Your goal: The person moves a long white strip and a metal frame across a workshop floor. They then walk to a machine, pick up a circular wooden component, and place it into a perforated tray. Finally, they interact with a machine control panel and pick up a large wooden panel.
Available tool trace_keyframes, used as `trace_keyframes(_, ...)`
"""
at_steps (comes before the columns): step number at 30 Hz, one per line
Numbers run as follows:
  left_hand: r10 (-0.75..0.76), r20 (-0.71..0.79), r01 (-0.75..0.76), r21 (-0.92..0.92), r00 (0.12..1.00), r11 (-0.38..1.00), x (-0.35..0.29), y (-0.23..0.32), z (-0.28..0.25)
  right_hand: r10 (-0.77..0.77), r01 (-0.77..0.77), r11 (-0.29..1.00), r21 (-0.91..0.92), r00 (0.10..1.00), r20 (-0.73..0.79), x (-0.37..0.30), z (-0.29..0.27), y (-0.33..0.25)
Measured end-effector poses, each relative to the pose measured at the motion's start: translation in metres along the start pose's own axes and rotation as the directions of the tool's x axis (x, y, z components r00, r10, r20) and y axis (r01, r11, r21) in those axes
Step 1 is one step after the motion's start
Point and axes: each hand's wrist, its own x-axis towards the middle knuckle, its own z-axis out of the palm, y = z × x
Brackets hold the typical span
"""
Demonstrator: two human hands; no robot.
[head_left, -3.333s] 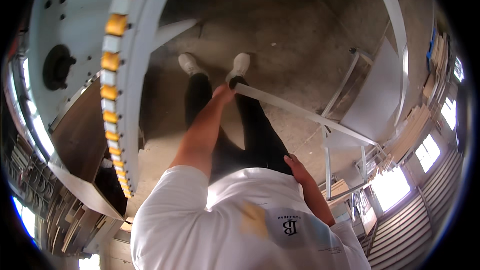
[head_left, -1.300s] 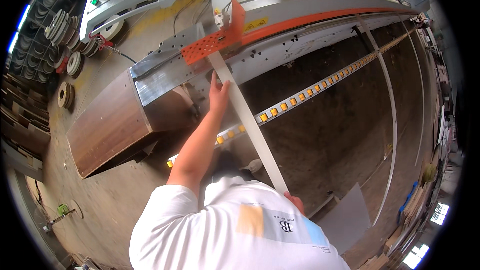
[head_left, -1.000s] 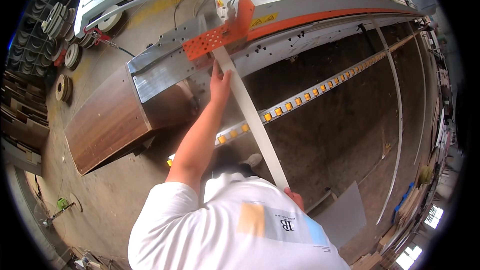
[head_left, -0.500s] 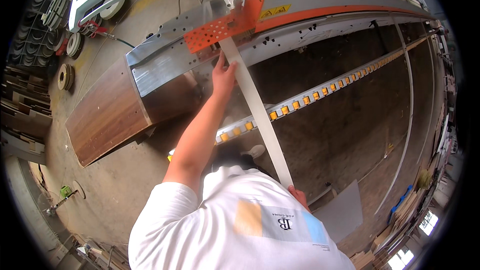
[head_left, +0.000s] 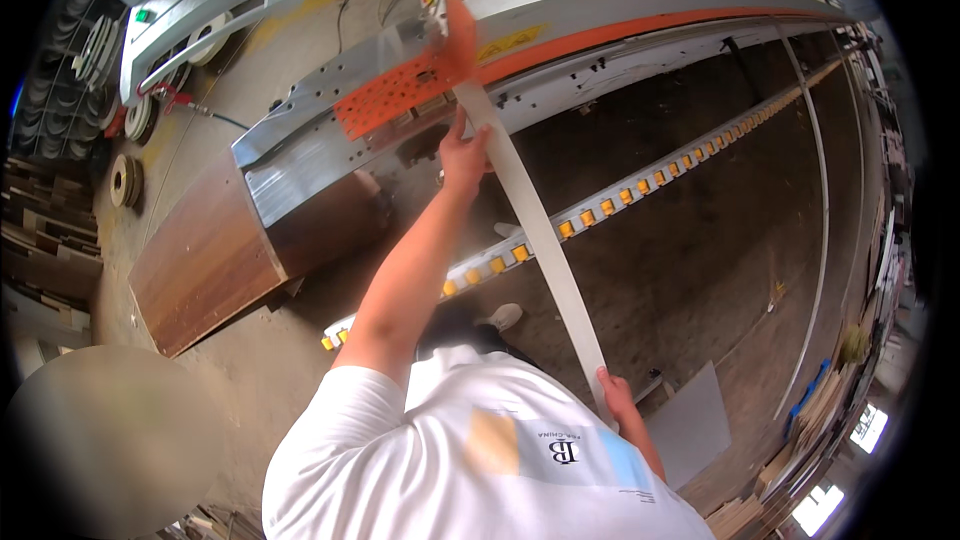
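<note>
A long, narrow, pale board strip (head_left: 545, 240) slants from the machine's orange perforated plate (head_left: 395, 95) down to my right side. My left hand (head_left: 465, 158) is closed around the strip close to its far end, just below the plate, thumb along one edge. Nearer my body, my right hand (head_left: 618, 395) grips the strip by its edge, with the thumb on top. The strip's far end meets the orange guard (head_left: 460, 35), which partly hides it. Below it, the strip passes over a rail of yellow rollers (head_left: 625, 196).
Left of the plate are a metal panel (head_left: 310, 165) and a brown wood-grain panel (head_left: 205, 260). Tape rolls (head_left: 127, 180) stand on the floor at far left. A grey sheet (head_left: 690, 425) lies at lower right. A blurred round shape (head_left: 120, 440) covers the lower left.
The strip and both hands have shifted right relative to the orange plate. More of my right hand and forearm shows. The view has shifted somewhat, and the blurred round shape has appeared at lower left.
</note>
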Motion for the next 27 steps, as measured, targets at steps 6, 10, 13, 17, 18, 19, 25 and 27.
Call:
trace_keyframes(6,0.044,0.034,-0.046,0.065,0.998,0.997,0.024,-0.016,0.049,0.111,-0.115,0.989,0.089,0.992,0.058,0.044,-0.053,0.014)
trace_keyframes(10,0.026,0.055,-0.029,0.051,0.998,0.998,0.041,-0.022,0.086,0.024,-0.024,1.0,-0.018,0.999,-0.041,0.064,-0.083,0.007)
trace_keyframes(13,-0.022,0.106,0.01,0.115,0.994,0.993,0.051,-0.024,0.106,-0.038,-0.007,0.987,-0.159,0.96,-0.278,0.051,-0.095,-0.033)
trace_keyframes(17,-0.065,0.303,-0.033,0.307,0.951,0.951,0.061,-0.016,0.117,-0.385,0.369,0.906,-0.208,0.513,-0.767,0.01,-0.068,-0.062)
trace_keyframes(18,-0.068,0.338,-0.021,0.252,0.939,0.968,0.063,-0.031,0.11,-0.312,0.365,0.926,-0.096,0.598,-0.738,-0.014,-0.056,-0.079)
trace_keyframes(19,-0.051,0.435,-0.021,0.157,0.899,0.987,0.064,-0.06,0.101,-0.236,0.351,0.936,0.021,0.67,-0.704,-0.04,-0.042,-0.091)
trace_keyframes(25,0.194,0.917,-0.935,0.355,0.348,-0.001,-0.117,-0.09,0.078,0.195,-0.162,0.927,0.339,0.978,-0.067,-0.131,0.205,0.034)
trace_keyframes(27,0.162,0.949,-0.957,0.283,0.27,-0.062,-0.126,-0.092,0.072,0.385,-0.38,0.732,0.566,0.915,0.117,-0.171,0.303,0.073)
